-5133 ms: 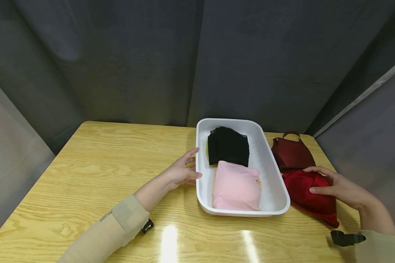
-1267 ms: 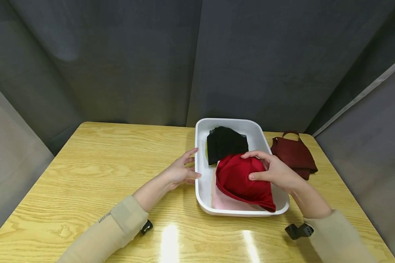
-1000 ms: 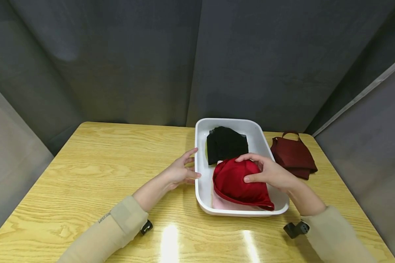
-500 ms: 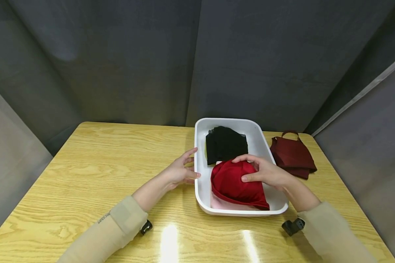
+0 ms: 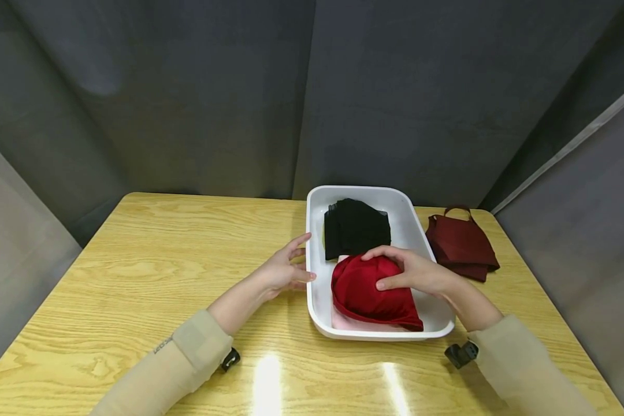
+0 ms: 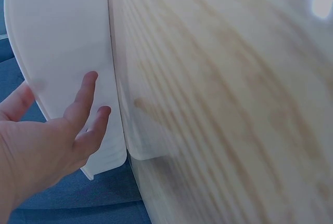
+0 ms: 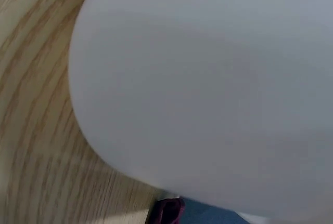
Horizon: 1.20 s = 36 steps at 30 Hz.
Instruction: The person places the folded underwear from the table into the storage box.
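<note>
Table [image 5: 135, 271] of pale wood, grey curtains [image 5: 213, 92] behind; right hand [image 5: 416, 273] grasps red bra [image 5: 364, 292] inside white tub [image 5: 317, 300]; left hand [image 5: 281, 271], fingers relaxed, touches tub's side.

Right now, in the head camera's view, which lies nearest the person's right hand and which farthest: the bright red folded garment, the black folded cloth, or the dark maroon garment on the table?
1. Bright red folded garment: under the right hand, in the near end of the white plastic tray.
2. Black folded cloth: at the tray's far end.
3. Dark maroon garment: outside the tray, on the wooden table.

The last two are close.
</note>
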Motion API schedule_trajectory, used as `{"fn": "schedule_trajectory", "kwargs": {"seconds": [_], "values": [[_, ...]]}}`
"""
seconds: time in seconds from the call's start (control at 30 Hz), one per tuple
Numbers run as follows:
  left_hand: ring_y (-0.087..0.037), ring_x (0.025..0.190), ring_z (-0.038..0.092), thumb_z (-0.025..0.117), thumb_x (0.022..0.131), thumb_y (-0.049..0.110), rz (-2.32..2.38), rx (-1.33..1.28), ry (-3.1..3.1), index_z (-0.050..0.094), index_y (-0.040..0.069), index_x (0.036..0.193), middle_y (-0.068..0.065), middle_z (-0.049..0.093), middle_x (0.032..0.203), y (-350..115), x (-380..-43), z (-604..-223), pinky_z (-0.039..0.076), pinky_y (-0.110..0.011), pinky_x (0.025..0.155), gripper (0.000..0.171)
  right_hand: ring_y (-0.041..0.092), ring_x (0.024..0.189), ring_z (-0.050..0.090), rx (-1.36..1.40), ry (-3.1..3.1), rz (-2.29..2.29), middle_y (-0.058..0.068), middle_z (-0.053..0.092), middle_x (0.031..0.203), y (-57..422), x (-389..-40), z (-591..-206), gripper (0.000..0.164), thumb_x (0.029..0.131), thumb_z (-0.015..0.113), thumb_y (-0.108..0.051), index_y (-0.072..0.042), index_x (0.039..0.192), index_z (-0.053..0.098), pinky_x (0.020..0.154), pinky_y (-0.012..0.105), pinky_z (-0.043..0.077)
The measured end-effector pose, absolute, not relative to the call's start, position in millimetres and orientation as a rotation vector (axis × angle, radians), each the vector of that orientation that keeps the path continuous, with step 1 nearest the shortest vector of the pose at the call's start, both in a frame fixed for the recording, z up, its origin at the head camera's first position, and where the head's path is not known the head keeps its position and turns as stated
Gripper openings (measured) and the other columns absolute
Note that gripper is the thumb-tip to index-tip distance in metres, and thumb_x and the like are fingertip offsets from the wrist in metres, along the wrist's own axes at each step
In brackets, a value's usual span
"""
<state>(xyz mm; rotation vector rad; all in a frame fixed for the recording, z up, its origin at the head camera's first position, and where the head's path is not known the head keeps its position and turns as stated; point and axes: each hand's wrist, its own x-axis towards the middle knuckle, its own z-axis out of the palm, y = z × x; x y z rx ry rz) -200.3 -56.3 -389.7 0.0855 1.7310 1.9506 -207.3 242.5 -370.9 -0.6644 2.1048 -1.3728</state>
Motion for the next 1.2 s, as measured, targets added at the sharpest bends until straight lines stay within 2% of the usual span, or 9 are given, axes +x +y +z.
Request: {"fn": "schedule_trajectory", "kwargs": {"seconds": [0.17, 0.3, 0.43, 0.57, 0.7, 0.87, 1.0, 1.1, 1.2], "values": [[-0.039, 0.129, 0.042, 0.059, 0.082, -0.016, 1.951, 0.078, 1.738, 0.026, 0.031, 0.148, -0.016, 0.022, 0.152, -56, -200, -389, 0.053, -0.047, 0.085, 0.087, 0.02, 0.104, 0.056, -0.718, 2.14, -1.335, 0.013, 0.055, 0.122, 242, -208, -372, 0.053, 0.082, 0.072, -0.011, -0.007, 0.129, 0.049, 0.083, 0.03, 0.053], [-0.04, 0.129, 0.041, 0.057, 0.082, -0.017, 1.952, 0.086, 1.746, 0.024, 0.029, 0.149, -0.018, 0.019, 0.153, -56, -199, -389, 0.052, -0.047, 0.086, 0.088, 0.025, 0.106, 0.054, -0.738, 2.201, -1.279, 0.015, 0.055, 0.123, 243, -209, -374, 0.052, 0.082, 0.073, -0.014, -0.007, 0.128, 0.051, 0.083, 0.028, 0.053], [-0.041, 0.129, 0.041, 0.057, 0.082, -0.017, 1.953, 0.089, 1.75, 0.023, 0.029, 0.149, -0.018, 0.018, 0.153, -56, -199, -389, 0.052, -0.047, 0.086, 0.088, 0.033, 0.12, 0.044, -0.761, 2.288, -1.22, 0.017, 0.047, 0.135, 244, -210, -375, 0.05, 0.082, 0.073, -0.017, -0.01, 0.128, 0.055, 0.088, 0.024, 0.049], [-0.041, 0.129, 0.041, 0.057, 0.083, -0.017, 1.95, 0.09, 1.749, 0.023, 0.029, 0.149, -0.018, 0.019, 0.152, -56, -199, -389, 0.052, -0.047, 0.086, 0.088, 0.036, 0.132, 0.032, -0.789, 2.355, -1.165, 0.015, 0.038, 0.145, 245, -209, -374, 0.049, 0.083, 0.073, -0.022, -0.014, 0.128, 0.057, 0.097, 0.028, 0.044], [-0.04, 0.13, 0.041, 0.058, 0.082, -0.017, 1.95, 0.075, 1.741, 0.025, 0.03, 0.149, -0.017, 0.02, 0.153, -56, -200, -389, 0.05, -0.05, 0.089, 0.088, 0.033, 0.129, 0.037, -0.794, 2.376, -1.136, 0.011, 0.042, 0.142, 246, -207, -371, 0.051, 0.083, 0.073, -0.025, -0.017, 0.13, 0.056, 0.096, 0.033, 0.045], [-0.039, 0.13, 0.041, 0.058, 0.082, -0.017, 1.952, 0.07, 1.729, 0.025, 0.031, 0.148, -0.016, 0.02, 0.153, -56, -200, -389, 0.049, -0.051, 0.09, 0.088, 0.027, 0.119, 0.045, -0.774, 2.379, -1.157, 0.004, 0.049, 0.136, 248, -206, -368, 0.055, 0.082, 0.074, -0.025, -0.021, 0.133, 0.051, 0.092, 0.028, 0.047], [-0.04, 0.129, 0.041, 0.057, 0.082, -0.017, 1.95, 0.082, 1.738, 0.024, 0.03, 0.149, -0.017, 0.019, 0.153, -56, -200, -390, 0.049, -0.05, 0.09, 0.088, 0.029, 0.116, 0.046, -0.781, 2.381, -1.172, 0.003, 0.05, 0.135, 251, -203, -365, 0.058, 0.083, 0.073, -0.025, -0.022, 0.135, 0.049, 0.09, 0.027, 0.048], [-0.041, 0.129, 0.041, 0.056, 0.083, -0.017, 1.952, 0.082, 1.733, 0.023, 0.03, 0.149, -0.018, 0.018, 0.153, -55, -200, -391, 0.049, -0.051, 0.09, 0.088, 0.03, 0.12, 0.044, -0.786, 2.383, -1.179, 0.004, 0.048, 0.138, 251, -202, -364, 0.059, 0.083, 0.073, -0.024, -0.021, 0.137, 0.047, 0.091, 0.029, 0.048], [-0.04, 0.13, 0.04, 0.056, 0.083, -0.018, 1.957, 0.076, 1.725, 0.024, 0.03, 0.149, -0.017, 0.018, 0.153, -55, -200, -391, 0.048, -0.052, 0.091, 0.088, 0.03, 0.124, 0.042, -0.799, 2.382, -1.193, 0.005, 0.045, 0.142, 251, -201, -362, 0.06, 0.083, 0.072, -0.023, -0.019, 0.138, 0.046, 0.096, 0.038, 0.046]]}}
